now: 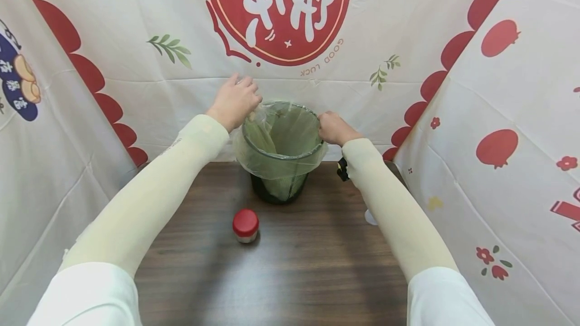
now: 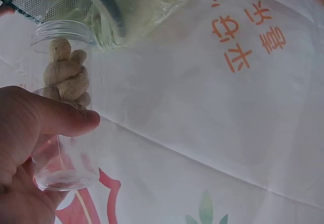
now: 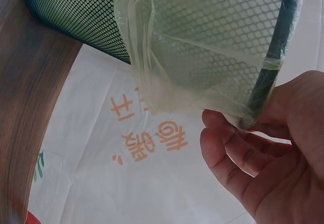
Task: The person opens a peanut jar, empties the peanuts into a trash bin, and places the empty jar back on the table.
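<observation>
My left hand (image 1: pixel 235 99) grips a clear plastic jar (image 2: pixel 76 165), its thumb laid across the side. Peanuts in their shells (image 2: pixel 68 77) are bunched toward the jar's threaded, uncapped mouth, which points at the bin; the base end holds none. A dark mesh waste bin (image 1: pixel 276 197) stands upright on the table, lined with a thin greenish-yellow plastic bag (image 1: pixel 267 169) folded over its rim. At the bin's right side, my right hand (image 1: pixel 335 128) pinches the rim and bag between thumb and fingers. In the head view the left hand hides most of the jar.
A small container with a red lid (image 1: pixel 245 223) stands on the brown wooden table (image 1: pixel 290 265) in front of the bin. A white round item (image 1: pixel 370 217) lies partly behind the right forearm. Printed white cloth (image 1: pixel 136 79) hangs around the back and sides.
</observation>
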`<state>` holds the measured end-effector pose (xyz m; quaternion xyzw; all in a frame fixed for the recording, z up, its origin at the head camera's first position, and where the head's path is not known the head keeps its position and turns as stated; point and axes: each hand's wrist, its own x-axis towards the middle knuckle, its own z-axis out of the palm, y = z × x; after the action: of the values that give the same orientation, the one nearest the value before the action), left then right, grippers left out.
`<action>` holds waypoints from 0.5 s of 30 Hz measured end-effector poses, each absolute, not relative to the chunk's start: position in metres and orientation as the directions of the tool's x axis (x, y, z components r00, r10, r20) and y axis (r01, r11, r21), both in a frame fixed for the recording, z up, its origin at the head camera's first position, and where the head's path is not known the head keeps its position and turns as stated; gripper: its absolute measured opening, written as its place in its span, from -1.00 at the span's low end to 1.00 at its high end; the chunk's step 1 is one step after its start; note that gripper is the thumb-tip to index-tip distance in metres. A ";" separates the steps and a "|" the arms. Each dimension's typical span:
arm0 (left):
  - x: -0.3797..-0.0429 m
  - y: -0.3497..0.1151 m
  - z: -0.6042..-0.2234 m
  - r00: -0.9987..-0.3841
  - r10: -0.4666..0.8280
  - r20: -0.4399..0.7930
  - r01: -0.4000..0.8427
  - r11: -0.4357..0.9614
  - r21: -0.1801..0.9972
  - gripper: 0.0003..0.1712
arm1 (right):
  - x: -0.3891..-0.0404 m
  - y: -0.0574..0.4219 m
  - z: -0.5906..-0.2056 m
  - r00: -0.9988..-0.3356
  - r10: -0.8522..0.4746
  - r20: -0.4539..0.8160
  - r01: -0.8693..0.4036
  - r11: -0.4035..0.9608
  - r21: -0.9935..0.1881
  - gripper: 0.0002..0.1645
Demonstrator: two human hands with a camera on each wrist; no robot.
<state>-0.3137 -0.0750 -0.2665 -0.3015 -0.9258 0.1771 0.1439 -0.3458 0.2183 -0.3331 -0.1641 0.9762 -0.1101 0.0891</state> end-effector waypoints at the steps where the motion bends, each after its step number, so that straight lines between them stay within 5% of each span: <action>1: -0.313 -0.074 -0.266 -0.774 0.614 0.156 0.506 0.747 -0.432 -0.56 | -0.346 0.218 -0.333 -0.930 -0.340 -0.139 -0.301 0.922 -0.243 -0.36; 15: -0.309 -0.062 -0.257 -0.744 0.643 0.181 0.500 0.715 -0.489 -0.54 | -0.347 0.218 -0.334 -0.920 -0.365 -0.143 -0.329 0.917 -0.224 -0.37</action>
<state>-0.3087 -0.0617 -0.2570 -0.3140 -0.9100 0.2092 0.1717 -0.3467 0.2183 -0.3342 -0.1781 0.9748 -0.0981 0.0914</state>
